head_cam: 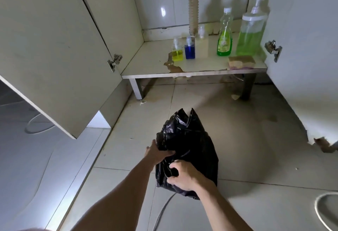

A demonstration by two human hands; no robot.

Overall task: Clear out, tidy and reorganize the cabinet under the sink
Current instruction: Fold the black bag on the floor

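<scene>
A crumpled black plastic bag (190, 139) sits on the tiled floor in front of the open cabinet. My left hand (157, 153) grips its left side, and my right hand (184, 175) pinches a fold of the plastic near its lower edge. On the cabinet shelf (146, 64) stand a small yellow bottle (177, 52), a small blue bottle (189, 49), a clear container (201, 43), a green dish-soap bottle (225, 34) and a large pump bottle of green liquid (251, 29). A sponge (241, 62) lies at the shelf's front right.
The left cabinet door (45, 47) swings wide open; the right door (307, 56) is open too, its lower edge chipped. A corrugated drain pipe (193, 3) hangs at the back. Brown stains mark the shelf front. Cables lie on the floor near me.
</scene>
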